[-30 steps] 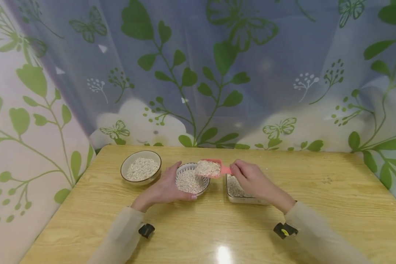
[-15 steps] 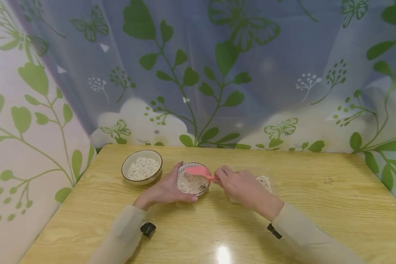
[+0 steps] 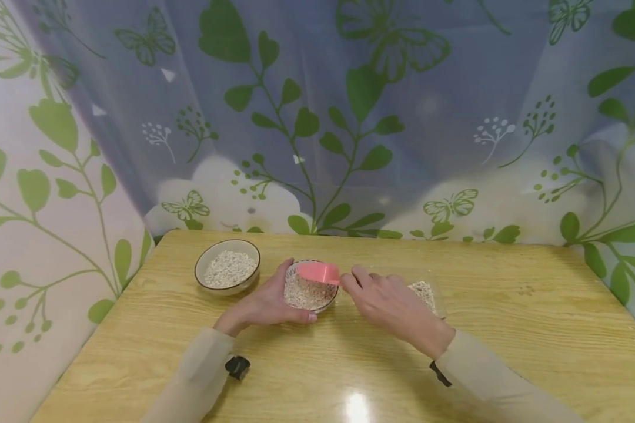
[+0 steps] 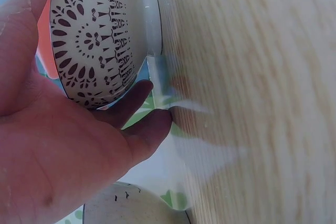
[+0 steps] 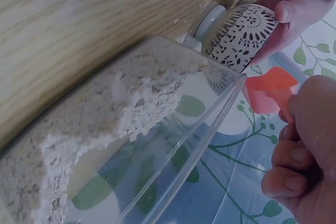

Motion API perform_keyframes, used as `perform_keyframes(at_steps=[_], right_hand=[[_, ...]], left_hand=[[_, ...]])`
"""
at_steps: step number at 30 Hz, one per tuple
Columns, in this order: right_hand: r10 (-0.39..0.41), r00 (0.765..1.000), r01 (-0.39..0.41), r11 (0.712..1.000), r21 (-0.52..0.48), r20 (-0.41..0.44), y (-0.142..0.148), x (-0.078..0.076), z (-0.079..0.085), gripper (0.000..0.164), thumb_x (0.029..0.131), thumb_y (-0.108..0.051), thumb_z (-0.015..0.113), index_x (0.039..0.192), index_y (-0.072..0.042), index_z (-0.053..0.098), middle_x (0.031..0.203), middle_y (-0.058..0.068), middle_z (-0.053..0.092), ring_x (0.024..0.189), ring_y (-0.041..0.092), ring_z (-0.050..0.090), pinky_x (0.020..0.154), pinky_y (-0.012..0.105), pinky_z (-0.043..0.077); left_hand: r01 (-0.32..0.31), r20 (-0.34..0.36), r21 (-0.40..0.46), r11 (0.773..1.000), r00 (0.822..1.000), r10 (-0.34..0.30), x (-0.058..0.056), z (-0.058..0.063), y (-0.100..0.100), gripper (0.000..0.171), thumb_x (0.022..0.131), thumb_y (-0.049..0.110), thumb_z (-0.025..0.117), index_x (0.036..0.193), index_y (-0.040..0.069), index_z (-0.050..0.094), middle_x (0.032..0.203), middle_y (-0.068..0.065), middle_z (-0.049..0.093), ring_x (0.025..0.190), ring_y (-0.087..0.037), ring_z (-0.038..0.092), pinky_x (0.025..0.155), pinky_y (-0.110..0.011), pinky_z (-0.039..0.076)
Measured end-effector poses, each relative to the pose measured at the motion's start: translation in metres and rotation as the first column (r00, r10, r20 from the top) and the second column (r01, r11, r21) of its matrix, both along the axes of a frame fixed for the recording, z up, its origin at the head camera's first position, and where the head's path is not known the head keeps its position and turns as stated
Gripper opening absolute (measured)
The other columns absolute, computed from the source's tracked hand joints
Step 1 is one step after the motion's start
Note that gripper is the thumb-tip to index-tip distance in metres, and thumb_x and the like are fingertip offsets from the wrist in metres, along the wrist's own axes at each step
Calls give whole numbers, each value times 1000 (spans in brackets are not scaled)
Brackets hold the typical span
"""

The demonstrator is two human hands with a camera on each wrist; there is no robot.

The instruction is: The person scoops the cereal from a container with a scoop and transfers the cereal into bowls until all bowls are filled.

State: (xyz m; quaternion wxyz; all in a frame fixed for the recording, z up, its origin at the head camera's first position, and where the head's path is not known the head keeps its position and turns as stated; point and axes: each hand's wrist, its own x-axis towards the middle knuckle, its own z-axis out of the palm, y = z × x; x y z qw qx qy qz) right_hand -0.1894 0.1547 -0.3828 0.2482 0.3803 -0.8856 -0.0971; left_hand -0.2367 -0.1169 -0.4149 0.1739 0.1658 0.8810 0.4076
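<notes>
My left hand (image 3: 270, 301) grips a small patterned bowl (image 4: 97, 40), its thumb on the near side and its fingers round the far side. Oat flakes (image 3: 308, 294) fill much of the bowl. Over the bowl, my right hand (image 3: 388, 302) holds a pink scoop (image 3: 318, 272) by the handle, tipped over so its underside faces up. In the right wrist view the scoop (image 5: 268, 88) is beside the bowl's rim, and the fingers curl round its handle. Beneath my right hand is a clear rectangular container (image 5: 173, 166) of oat flakes, partly covered in the head view.
A larger cream bowl (image 3: 201, 279) with a dark rim, holding oats, stands to the left of my left hand. Everything stands on a wooden table (image 3: 307, 370). A leaf-patterned cloth (image 3: 434, 135) hangs behind the table's back edge.
My right hand has moved left and turned the scoop over above the small bowl; the oats heaped in the scoop have gone down into the bowl. My left hand stays on the bowl.
</notes>
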Motion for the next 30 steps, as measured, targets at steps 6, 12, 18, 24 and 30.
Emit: perform_keyframes(at_steps=[6,12,18,24,30], right_hand=[[26,999,-27,999,-46,-34,4,-1,-1,36,111,-11,16,105,-8,52,80,0,43,52,5,24,42,15,14],[53,998,-47,980,-193,28,6,-4,-5,26,113,-20,32,101,-9,52,76,-1,43,52,3,24,42,12,16],[59,991,-19,947,-321,117,11,-6,-4,7,103,-12,58,106,-6,57,81,0,53,51,3,27,42,14,24],[133,899,133,825,-549,418,18,-6,3,8,104,-9,57,110,-4,60,74,-4,48,59,2,33,51,18,33],[194,794,294,707,-644,576,35,-4,10,13,108,-14,52,110,-6,62,66,-5,44,54,2,33,49,21,31]], left_hand=[[-3,2,1,1000,1000,3,1,1,0,137,68,48,92,165,9,3,164,-27,30,150,-44,35,120,-64,32],[2,-3,3,1000,1000,-2,2,2,0,137,68,48,92,165,9,3,165,-28,27,151,-45,32,121,-64,29],[-6,-3,-4,1000,1000,6,2,3,0,137,67,48,93,165,11,3,165,-27,28,151,-45,32,121,-65,29],[-3,-4,-22,1000,1000,3,0,3,1,137,68,49,92,165,12,4,166,-27,24,152,-46,29,122,-65,28],[9,-9,-37,999,1000,-9,-3,3,3,137,68,51,92,165,12,3,168,-25,22,154,-44,26,124,-62,25]])
